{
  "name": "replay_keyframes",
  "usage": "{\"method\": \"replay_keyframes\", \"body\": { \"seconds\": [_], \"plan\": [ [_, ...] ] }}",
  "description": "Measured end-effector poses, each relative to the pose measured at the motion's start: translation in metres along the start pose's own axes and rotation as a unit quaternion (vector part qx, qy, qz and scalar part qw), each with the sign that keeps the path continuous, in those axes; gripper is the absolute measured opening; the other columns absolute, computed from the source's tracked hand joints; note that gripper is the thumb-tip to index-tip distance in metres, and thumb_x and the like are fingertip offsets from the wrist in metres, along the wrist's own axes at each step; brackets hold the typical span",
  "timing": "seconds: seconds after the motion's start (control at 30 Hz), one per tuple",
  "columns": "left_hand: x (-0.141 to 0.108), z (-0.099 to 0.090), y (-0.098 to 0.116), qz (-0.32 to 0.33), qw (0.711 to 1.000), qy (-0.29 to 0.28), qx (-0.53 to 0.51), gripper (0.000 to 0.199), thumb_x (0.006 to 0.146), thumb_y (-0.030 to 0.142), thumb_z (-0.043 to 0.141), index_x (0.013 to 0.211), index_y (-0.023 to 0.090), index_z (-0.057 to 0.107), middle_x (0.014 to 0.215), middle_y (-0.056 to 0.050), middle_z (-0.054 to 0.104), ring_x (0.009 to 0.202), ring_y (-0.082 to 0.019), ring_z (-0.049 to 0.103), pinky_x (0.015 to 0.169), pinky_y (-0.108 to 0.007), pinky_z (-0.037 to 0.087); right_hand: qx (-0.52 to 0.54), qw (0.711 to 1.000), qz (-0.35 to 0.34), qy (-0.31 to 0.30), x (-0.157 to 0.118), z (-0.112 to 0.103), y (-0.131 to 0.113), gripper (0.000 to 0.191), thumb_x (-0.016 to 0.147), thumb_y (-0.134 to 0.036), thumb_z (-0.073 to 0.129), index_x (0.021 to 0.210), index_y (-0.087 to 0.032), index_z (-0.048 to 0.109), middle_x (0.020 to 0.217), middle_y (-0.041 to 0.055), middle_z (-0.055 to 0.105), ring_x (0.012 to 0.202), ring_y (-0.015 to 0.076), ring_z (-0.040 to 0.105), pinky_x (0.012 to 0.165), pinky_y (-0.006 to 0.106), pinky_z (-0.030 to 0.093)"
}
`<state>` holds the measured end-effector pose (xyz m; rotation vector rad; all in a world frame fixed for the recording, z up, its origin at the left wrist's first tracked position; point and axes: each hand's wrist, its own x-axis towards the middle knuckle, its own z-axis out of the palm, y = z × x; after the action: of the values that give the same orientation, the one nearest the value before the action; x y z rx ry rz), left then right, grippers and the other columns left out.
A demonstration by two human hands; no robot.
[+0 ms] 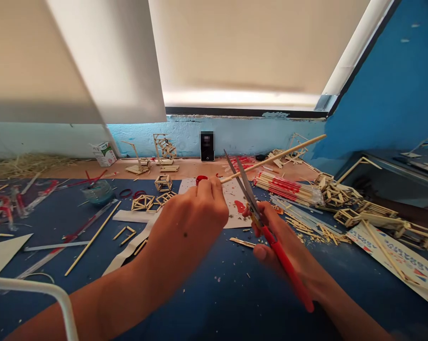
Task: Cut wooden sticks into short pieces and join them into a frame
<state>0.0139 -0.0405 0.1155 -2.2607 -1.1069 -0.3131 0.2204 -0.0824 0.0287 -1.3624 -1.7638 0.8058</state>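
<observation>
The left hand (198,210) pinches the stick (283,155) left of the scissors (270,235) that the right hand (287,234) holds, so a slip could nick fingers (217,192) near the blades (251,196).

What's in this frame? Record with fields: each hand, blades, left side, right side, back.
left hand: holds a wooden stick
right hand: holds red-handled scissors
blades: open, crossing the stick in view; contact unclear
left side: glass jar
right side: bundle of sticks, wooden frames
back: upright phone, carton
</observation>
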Motion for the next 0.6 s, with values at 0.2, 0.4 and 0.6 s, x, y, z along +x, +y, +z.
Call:
{"method": "replay_keyframes", "body": {
  "seconds": [0.2, 0.4, 0.6],
  "plan": [
    [-0.003, 0.003, 0.006, 0.022, 0.998, 0.066, 0.004, 0.028, 0.08, -0.007, 0.047, 0.088, 0.01, 0.068, 0.071, -0.006, 0.064, 0.057, -0.022, 0.067, 0.043, -0.03, 0.047, 0.006, 1.0, 0.002, -0.005, 0.01, 0.004, -0.001, 0.066, 0.085, -0.078, 0.058, 0.124, -0.026, 0.046, 0.096, 0.0028, 0.056, 0.077, 0.0198, 0.051, 0.065, 0.032, 0.044],
    [-0.007, 0.001, 0.01, 0.021, 0.997, 0.068, 0.034, 0.031, 0.077, -0.009, 0.045, 0.078, 0.013, 0.067, 0.07, -0.006, 0.064, 0.055, -0.021, 0.065, 0.041, -0.028, 0.047, 0.021, 1.0, 0.003, -0.008, 0.011, 0.008, -0.003, 0.067, 0.084, -0.08, 0.057, 0.123, -0.027, 0.046, 0.095, 0.0029, 0.055, 0.08, 0.0208, 0.05, 0.065, 0.032, 0.041],
    [-0.01, 0.002, 0.011, 0.023, 0.994, 0.088, 0.067, 0.028, 0.075, -0.007, 0.048, 0.075, 0.013, 0.067, 0.068, -0.006, 0.063, 0.054, -0.02, 0.063, 0.04, -0.027, 0.046, 0.026, 1.0, -0.005, -0.004, 0.014, 0.008, -0.005, 0.067, 0.082, -0.082, 0.057, 0.119, -0.027, 0.048, 0.094, 0.0014, 0.056, 0.077, 0.0195, 0.05, 0.067, 0.032, 0.043]
  ]
}}
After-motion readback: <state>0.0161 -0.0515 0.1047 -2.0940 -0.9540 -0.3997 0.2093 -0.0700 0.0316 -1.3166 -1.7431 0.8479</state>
